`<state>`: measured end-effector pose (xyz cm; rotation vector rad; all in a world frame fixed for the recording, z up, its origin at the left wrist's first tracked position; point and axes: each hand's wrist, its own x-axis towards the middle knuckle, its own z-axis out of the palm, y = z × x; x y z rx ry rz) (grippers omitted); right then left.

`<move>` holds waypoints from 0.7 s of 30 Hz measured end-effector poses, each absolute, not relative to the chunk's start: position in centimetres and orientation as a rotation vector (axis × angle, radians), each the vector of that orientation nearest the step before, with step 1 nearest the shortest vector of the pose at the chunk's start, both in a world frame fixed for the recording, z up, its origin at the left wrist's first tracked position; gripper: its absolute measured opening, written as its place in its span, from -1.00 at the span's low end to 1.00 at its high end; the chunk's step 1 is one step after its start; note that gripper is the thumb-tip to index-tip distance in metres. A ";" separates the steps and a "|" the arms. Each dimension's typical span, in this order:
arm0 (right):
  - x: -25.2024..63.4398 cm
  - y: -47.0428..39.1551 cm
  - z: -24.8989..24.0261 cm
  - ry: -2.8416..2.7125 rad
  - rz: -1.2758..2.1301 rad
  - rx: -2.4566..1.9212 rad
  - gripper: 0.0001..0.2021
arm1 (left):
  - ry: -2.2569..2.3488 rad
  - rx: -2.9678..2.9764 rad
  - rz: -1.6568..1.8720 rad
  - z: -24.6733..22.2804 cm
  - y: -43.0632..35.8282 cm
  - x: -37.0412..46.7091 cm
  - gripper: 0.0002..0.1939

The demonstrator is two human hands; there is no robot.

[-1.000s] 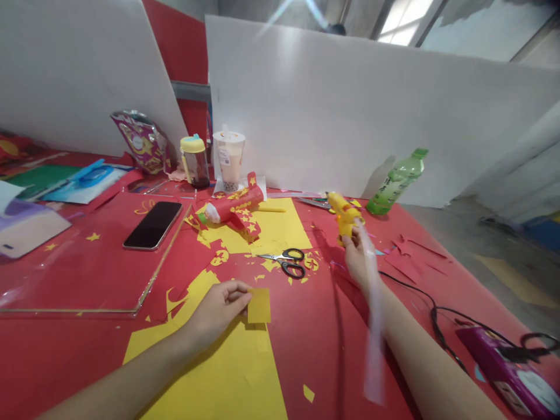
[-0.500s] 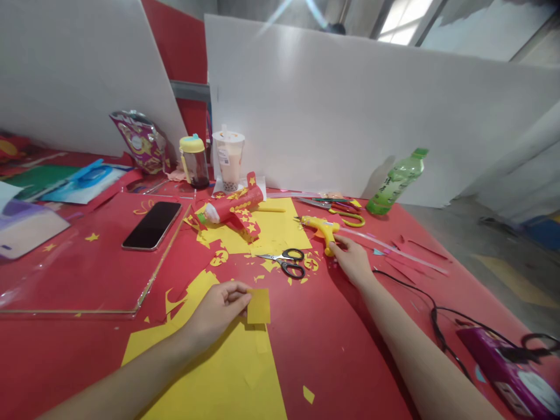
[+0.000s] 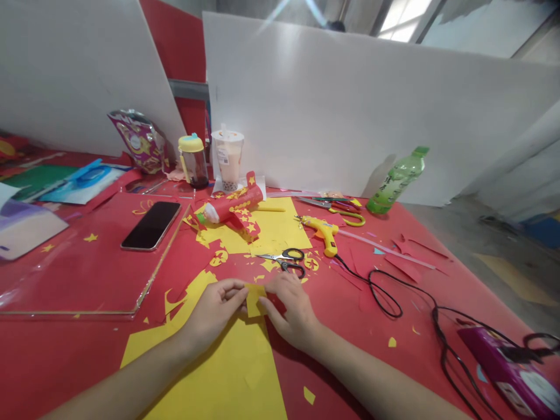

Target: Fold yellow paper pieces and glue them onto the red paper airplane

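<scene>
My left hand (image 3: 221,309) pinches the left edge of a small yellow paper square (image 3: 254,300). At the square's right edge is my right hand (image 3: 291,306), its thumb on the front and its fingers behind. Under my left wrist and forearm lies a large yellow sheet (image 3: 231,373). Black-handled scissors (image 3: 292,262) rest just beyond my right hand, partly covered by it. Farther back lie a yellow hot glue gun (image 3: 326,232) with a glue stick out of its rear, and a red paper airplane model (image 3: 236,205) with yellow stars.
A phone (image 3: 151,226) lies on the left. Behind stand a bubble tea cup (image 3: 230,160), a yellow-lidded bottle (image 3: 193,160) and a snack bag (image 3: 140,143). A green bottle (image 3: 398,181) leans back right. A black cord (image 3: 385,274) runs toward a purple power strip (image 3: 507,367).
My right hand has let go of the glue gun, which now lies on the table, and moved left to the yellow paper square. My left hand stays nearly still.
</scene>
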<state>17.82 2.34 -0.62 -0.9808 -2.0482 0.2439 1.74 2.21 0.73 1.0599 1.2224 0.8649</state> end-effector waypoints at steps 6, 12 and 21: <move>18.1 2.8 -1.0 -2.008 0.189 -0.885 -0.90 | 1.175 0.969 0.866 1.0 2.1 2.0 -0.78; 18.4 2.9 -1.3 -2.020 0.149 -0.791 -0.85 | 1.111 0.876 0.868 1.1 2.1 2.0 -0.76; 18.7 3.0 -1.7 -2.094 0.109 -0.740 -0.80 | 1.076 0.805 0.864 0.8 2.1 1.9 -0.77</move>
